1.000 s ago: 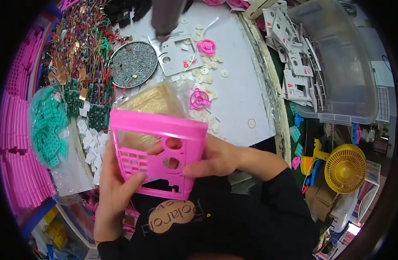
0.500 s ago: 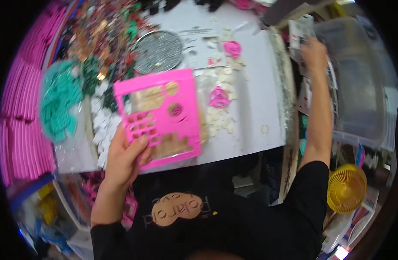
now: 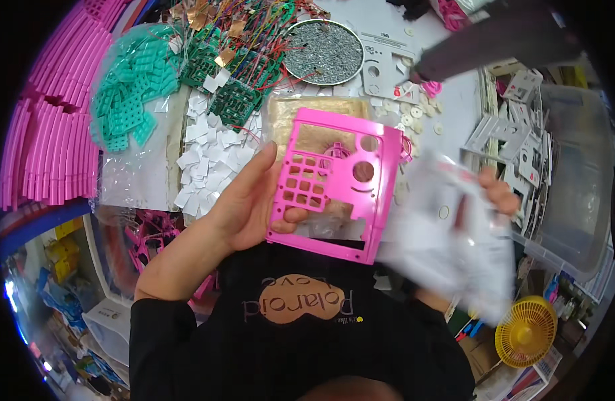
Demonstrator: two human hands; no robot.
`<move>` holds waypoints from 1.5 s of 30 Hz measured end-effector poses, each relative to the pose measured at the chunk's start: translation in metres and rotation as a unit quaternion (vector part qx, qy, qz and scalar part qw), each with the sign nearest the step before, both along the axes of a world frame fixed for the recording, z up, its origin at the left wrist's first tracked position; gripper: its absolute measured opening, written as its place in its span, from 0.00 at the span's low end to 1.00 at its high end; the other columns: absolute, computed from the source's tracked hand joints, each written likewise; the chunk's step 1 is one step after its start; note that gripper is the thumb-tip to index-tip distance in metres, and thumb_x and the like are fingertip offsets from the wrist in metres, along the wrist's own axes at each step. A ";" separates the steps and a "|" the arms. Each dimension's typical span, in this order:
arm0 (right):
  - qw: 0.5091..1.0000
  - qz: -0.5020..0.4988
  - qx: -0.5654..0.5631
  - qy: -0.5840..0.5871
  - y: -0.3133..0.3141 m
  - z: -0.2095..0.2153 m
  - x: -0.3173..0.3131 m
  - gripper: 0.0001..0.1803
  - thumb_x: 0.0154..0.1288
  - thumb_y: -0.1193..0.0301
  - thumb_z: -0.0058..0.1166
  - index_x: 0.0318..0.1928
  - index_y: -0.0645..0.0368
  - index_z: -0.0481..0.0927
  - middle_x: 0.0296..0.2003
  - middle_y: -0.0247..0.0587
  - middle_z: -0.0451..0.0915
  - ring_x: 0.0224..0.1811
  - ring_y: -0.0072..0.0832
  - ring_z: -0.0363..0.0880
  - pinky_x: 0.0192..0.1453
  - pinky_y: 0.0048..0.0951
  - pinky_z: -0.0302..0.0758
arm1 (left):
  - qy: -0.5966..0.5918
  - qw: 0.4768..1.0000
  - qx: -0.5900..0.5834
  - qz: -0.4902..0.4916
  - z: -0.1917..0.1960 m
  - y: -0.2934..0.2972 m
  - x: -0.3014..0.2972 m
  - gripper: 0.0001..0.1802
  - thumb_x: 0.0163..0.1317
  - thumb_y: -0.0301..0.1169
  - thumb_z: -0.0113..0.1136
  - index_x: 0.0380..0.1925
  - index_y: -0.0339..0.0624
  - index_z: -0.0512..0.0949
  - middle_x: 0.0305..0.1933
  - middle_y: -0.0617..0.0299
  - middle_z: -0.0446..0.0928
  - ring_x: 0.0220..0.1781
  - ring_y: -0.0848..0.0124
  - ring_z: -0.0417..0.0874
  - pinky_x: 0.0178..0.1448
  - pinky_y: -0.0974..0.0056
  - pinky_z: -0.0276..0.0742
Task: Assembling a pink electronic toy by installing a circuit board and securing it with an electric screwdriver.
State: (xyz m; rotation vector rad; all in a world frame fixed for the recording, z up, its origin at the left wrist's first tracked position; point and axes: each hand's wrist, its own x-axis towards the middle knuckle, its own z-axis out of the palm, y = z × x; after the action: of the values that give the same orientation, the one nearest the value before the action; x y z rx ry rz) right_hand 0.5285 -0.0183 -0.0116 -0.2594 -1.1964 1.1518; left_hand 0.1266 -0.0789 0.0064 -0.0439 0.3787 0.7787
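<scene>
My left hand (image 3: 244, 207) grips the left edge of a pink plastic panel (image 3: 381, 194), with fingers curled behind its lower part. The panel is tilted and has a keypad grid, round holes and a larger window. On the right, my right hand (image 3: 500, 192) has its fingers closed on the upper right edge of a thin white printed panel (image 3: 421, 234), smeared by motion. This white panel is beside the pink one, at its right. Behind the pink panel lies a tan, plastic-wrapped pad (image 3: 287, 123) on the table.
Metal screws (image 3: 324, 52), green circuit boards (image 3: 237, 100), white paper pieces (image 3: 203, 160) and teal keypads (image 3: 130, 93) cover the table's left and back. Pink panels (image 3: 60, 147) are stacked far left. A dark tool (image 3: 501, 43) hangs at upper right. White panels (image 3: 521, 140) lie beside a clear bin (image 3: 575, 187).
My right hand has come back from the pile at the right, bringing a white panel towards the pink one. The pink panel has moved right and turned clockwise in my left hand.
</scene>
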 end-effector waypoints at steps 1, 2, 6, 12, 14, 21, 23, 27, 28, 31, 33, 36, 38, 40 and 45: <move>0.988 0.015 0.082 -0.131 -0.002 0.010 -0.045 0.09 0.65 0.79 0.63 0.44 0.54 0.83 0.53 0.43 0.84 0.59 0.42 0.78 0.65 0.45 0.74 | 0.041 0.998 -0.043 -0.003 0.015 0.006 0.016 0.42 0.77 0.64 0.41 0.73 0.39 0.63 0.62 0.51 0.80 0.53 0.64 0.85 0.53 0.58 0.84; 0.973 0.034 0.099 -0.206 0.006 0.027 -0.071 0.07 0.65 0.79 0.62 0.43 0.55 0.85 0.54 0.43 0.84 0.58 0.42 0.78 0.63 0.45 0.75 | 0.081 0.993 -0.087 0.007 0.025 0.007 0.024 0.44 0.76 0.65 0.41 0.75 0.38 0.62 0.64 0.50 0.79 0.59 0.60 0.86 0.59 0.54 0.85; 0.859 -0.075 0.207 -0.463 0.027 0.063 -0.120 0.17 0.65 0.79 0.60 0.54 0.60 0.84 0.57 0.48 0.82 0.57 0.39 0.79 0.57 0.43 0.80 | 0.173 0.983 0.054 -0.041 0.012 -0.011 0.004 0.40 0.76 0.50 0.54 0.76 0.34 0.58 0.72 0.46 0.72 0.69 0.55 0.80 0.70 0.47 0.79; 0.872 0.263 -0.376 -0.169 -0.020 0.041 -0.143 0.51 0.69 0.74 0.63 0.82 0.58 0.44 0.65 0.46 0.75 0.62 0.27 0.77 0.63 0.31 0.77 | 0.241 0.963 0.080 0.093 0.009 -0.024 -0.016 0.37 0.69 0.32 0.54 0.76 0.36 0.56 0.69 0.47 0.73 0.69 0.56 0.79 0.71 0.51 0.77; 0.873 0.279 -0.379 -0.125 -0.036 0.034 -0.165 0.44 0.70 0.78 0.61 0.79 0.61 0.51 0.62 0.42 0.76 0.61 0.24 0.78 0.63 0.30 0.77 | 0.298 0.941 0.102 0.126 0.003 -0.027 -0.010 0.39 0.65 0.28 0.52 0.77 0.36 0.55 0.69 0.47 0.73 0.71 0.57 0.76 0.74 0.52 0.73; 0.930 0.201 -0.288 -0.113 -0.048 0.041 -0.195 0.31 0.78 0.72 0.54 0.74 0.67 0.58 0.62 0.41 0.74 0.63 0.22 0.73 0.68 0.30 0.70 | 0.443 0.809 0.274 0.271 0.024 -0.023 0.004 0.51 0.56 0.14 0.37 0.83 0.41 0.38 0.84 0.48 0.52 0.82 0.59 0.59 0.82 0.55 0.56; 0.936 0.169 -0.283 -0.125 -0.051 0.045 -0.197 0.30 0.80 0.69 0.51 0.74 0.67 0.58 0.61 0.41 0.74 0.63 0.22 0.72 0.69 0.29 0.69 | 0.424 0.799 0.304 0.300 0.027 -0.025 0.002 0.50 0.55 0.10 0.34 0.83 0.37 0.41 0.85 0.47 0.48 0.85 0.58 0.54 0.84 0.54 0.52; 0.954 0.108 -0.247 -0.128 -0.050 0.037 -0.200 0.27 0.81 0.67 0.48 0.72 0.66 0.60 0.58 0.39 0.75 0.56 0.20 0.74 0.62 0.26 0.72 | 0.483 0.754 0.267 0.356 0.029 -0.030 0.002 0.49 0.54 0.13 0.43 0.81 0.36 0.50 0.83 0.52 0.54 0.79 0.65 0.63 0.74 0.68 0.68; 0.948 0.127 -0.263 -0.128 -0.047 0.037 -0.196 0.27 0.81 0.66 0.48 0.72 0.66 0.60 0.57 0.39 0.75 0.54 0.20 0.74 0.60 0.25 0.73 | 0.489 0.760 0.272 0.332 0.031 -0.032 0.001 0.48 0.54 0.12 0.41 0.81 0.33 0.49 0.84 0.50 0.52 0.82 0.62 0.58 0.78 0.62 0.61; 0.953 0.106 -0.243 -0.146 -0.044 0.039 -0.200 0.25 0.81 0.66 0.48 0.70 0.66 0.62 0.55 0.38 0.75 0.49 0.18 0.75 0.54 0.22 0.74 | 0.491 0.774 0.292 0.272 0.031 -0.038 0.000 0.46 0.56 0.10 0.35 0.80 0.30 0.49 0.85 0.49 0.49 0.86 0.60 0.51 0.86 0.52 0.49; 0.956 0.094 -0.225 -0.165 -0.044 0.038 -0.202 0.24 0.81 0.65 0.49 0.68 0.66 0.64 0.54 0.39 0.76 0.47 0.18 0.75 0.52 0.21 0.74 | 0.488 0.802 0.252 0.234 0.024 -0.033 0.003 0.45 0.58 0.10 0.35 0.80 0.32 0.50 0.85 0.51 0.50 0.85 0.62 0.54 0.85 0.54 0.50; 0.949 0.112 -0.224 -0.192 -0.042 0.032 -0.199 0.23 0.81 0.65 0.49 0.67 0.66 0.67 0.53 0.40 0.76 0.47 0.19 0.75 0.52 0.22 0.74 | 0.439 0.833 0.227 0.248 0.015 -0.035 0.005 0.44 0.59 0.10 0.36 0.81 0.33 0.50 0.85 0.52 0.51 0.85 0.63 0.54 0.85 0.56 0.51; 0.949 0.108 -0.209 -0.208 -0.042 0.028 -0.199 0.24 0.80 0.65 0.50 0.67 0.66 0.67 0.52 0.41 0.76 0.48 0.21 0.76 0.53 0.25 0.74 | 0.415 0.841 0.222 0.266 0.009 -0.037 0.004 0.44 0.60 0.10 0.36 0.81 0.33 0.50 0.85 0.53 0.51 0.85 0.63 0.55 0.84 0.57 0.51; 0.953 0.088 -0.172 -0.233 -0.040 0.023 -0.199 0.24 0.80 0.65 0.50 0.67 0.67 0.67 0.51 0.42 0.76 0.48 0.23 0.77 0.54 0.27 0.75 | 0.402 0.845 0.212 0.281 0.007 -0.034 0.005 0.43 0.61 0.10 0.35 0.80 0.33 0.50 0.85 0.53 0.51 0.84 0.64 0.55 0.84 0.58 0.52; 0.950 0.119 -0.192 -0.215 -0.040 0.030 -0.200 0.30 0.74 0.66 0.58 0.69 0.67 0.65 0.51 0.43 0.77 0.51 0.27 0.77 0.57 0.30 0.75 | 0.458 0.814 0.224 0.279 0.005 -0.033 0.007 0.48 0.53 0.10 0.35 0.81 0.34 0.50 0.83 0.47 0.55 0.83 0.58 0.58 0.84 0.54 0.57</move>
State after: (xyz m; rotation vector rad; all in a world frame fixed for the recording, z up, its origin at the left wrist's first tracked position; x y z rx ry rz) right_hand 0.3285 -0.0584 0.0180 -0.7061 -1.4000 1.5961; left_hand 0.1339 -0.1115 0.0112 0.7274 1.1200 1.4451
